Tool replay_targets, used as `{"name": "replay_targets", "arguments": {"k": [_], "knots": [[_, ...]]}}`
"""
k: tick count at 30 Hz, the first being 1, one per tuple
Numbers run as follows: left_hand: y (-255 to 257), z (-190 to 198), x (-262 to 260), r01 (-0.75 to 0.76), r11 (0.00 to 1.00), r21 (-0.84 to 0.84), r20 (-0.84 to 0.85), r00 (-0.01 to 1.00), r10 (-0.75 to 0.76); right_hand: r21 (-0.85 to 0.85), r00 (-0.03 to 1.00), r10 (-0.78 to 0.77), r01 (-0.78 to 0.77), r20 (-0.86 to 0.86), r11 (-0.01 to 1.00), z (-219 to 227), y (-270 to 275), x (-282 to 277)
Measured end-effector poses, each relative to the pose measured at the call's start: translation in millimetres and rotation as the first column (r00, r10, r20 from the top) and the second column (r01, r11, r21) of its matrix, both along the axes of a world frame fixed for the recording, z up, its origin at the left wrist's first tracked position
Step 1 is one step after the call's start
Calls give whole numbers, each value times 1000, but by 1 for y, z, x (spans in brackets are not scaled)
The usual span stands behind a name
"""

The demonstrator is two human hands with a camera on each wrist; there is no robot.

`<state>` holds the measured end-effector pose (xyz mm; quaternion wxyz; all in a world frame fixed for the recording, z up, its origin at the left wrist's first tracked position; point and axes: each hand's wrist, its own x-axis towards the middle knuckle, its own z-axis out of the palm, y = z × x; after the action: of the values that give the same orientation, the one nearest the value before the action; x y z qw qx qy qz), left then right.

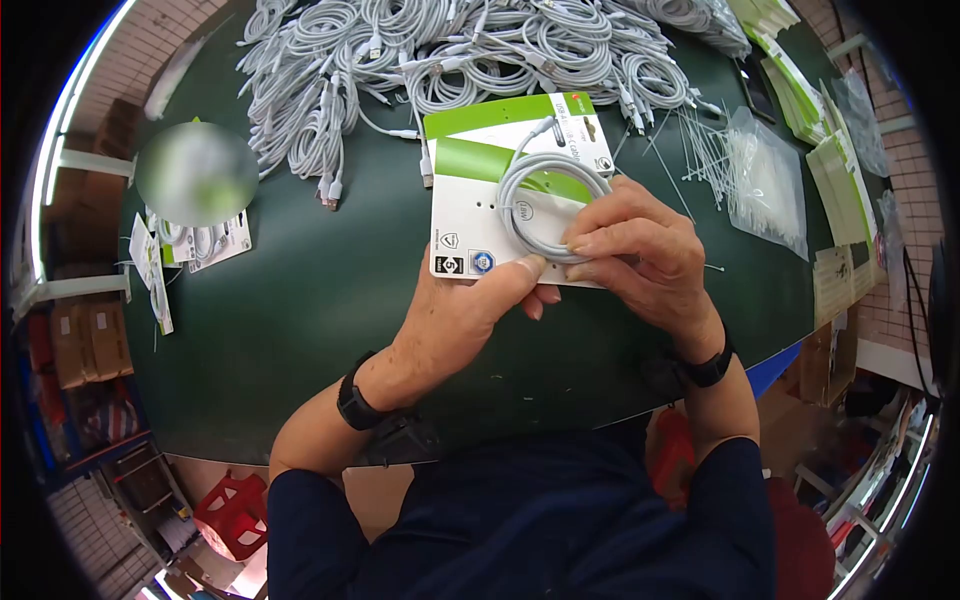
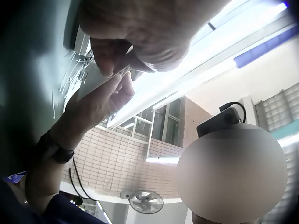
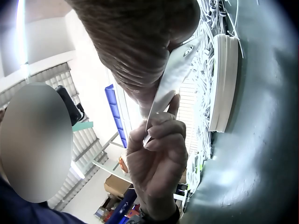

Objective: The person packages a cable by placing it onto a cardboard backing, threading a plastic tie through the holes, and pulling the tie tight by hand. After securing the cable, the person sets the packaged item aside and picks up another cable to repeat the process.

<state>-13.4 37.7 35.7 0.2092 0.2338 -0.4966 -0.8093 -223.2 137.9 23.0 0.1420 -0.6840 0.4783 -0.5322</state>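
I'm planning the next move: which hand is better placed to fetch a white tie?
Probably the right hand: the bag of ties lies nearer it. It pinches the coiled cable, but the left hand, gripping the card, could likely hold both.

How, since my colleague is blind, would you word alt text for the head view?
A person's left hand and right hand hold a coiled cable against a printed card over a dark green table. More cables lie heaped at the far side, a clear bag of ties to their right.

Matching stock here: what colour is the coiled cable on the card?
Light grey; clearest in the head view.
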Motion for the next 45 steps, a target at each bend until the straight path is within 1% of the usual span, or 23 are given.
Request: {"name": "replay_targets", "arguments": {"k": [3,6,9,12,15,18,21,24,27,30,33,36,39,42,45], "knots": [[-1,-3,-1,-5,999,-43,11,1000,6,3,1000,1,-1,28,1000,-2,-1,2],[-6,-8,3,60,994,-90,41,998,-56,34,999,-24,23,33,999,-1,-2,6],[-8,-8,4,59,997,-54,17,998,-59,74,995,-27,19,98,997,-2,-2,10],[-4,-2,-2,-8,998,-65,56,998,11,88,992,-22,12,123,996,-5,-2,14],[-1,-3,-6,-90,993,-80,105,990,98,124,985,6,-28,173,992,-10,-2,19],[2,-6,-8,-139,985,-104,170,973,156,119,991,13,-28,131,992,-12,-3,20],[3,-8,-7,-166,984,-65,190,966,175,184,991,20,-44,131,982,-11,-2,24],[3,-11,-6,-175,984,-44,187,966,181,159,995,37,-52,93,986,-11,-5,25],[3,-12,-6,-170,984,-51,199,964,177,171,995,36,-51,89,984,-13,-4,27],[2,-14,-7,-158,987,-39,201,966,163,190,998,51,-59,43,980,-15,-2,25],[2,-14,-8,-138,988,-65,215,965,149,216,997,61,-69,41,974,-15,-2,25],[1,-14,-7,-120,990,-75,247,960,135,181,998,51,-56,35,982,-17,-3,26],[4,-14,-11,-187,979,-85,181,963,199,184,999,36,-39,20,982,-17,-2,27],[5,-13,-11,-225,965,-137,133,961,243,133,999,5,0,-35,991,-14,-2,28],[8,-4,-14,-265,943,-201,100,952,289,17,989,-45,48,-144,999,-9,-2,26]]}}
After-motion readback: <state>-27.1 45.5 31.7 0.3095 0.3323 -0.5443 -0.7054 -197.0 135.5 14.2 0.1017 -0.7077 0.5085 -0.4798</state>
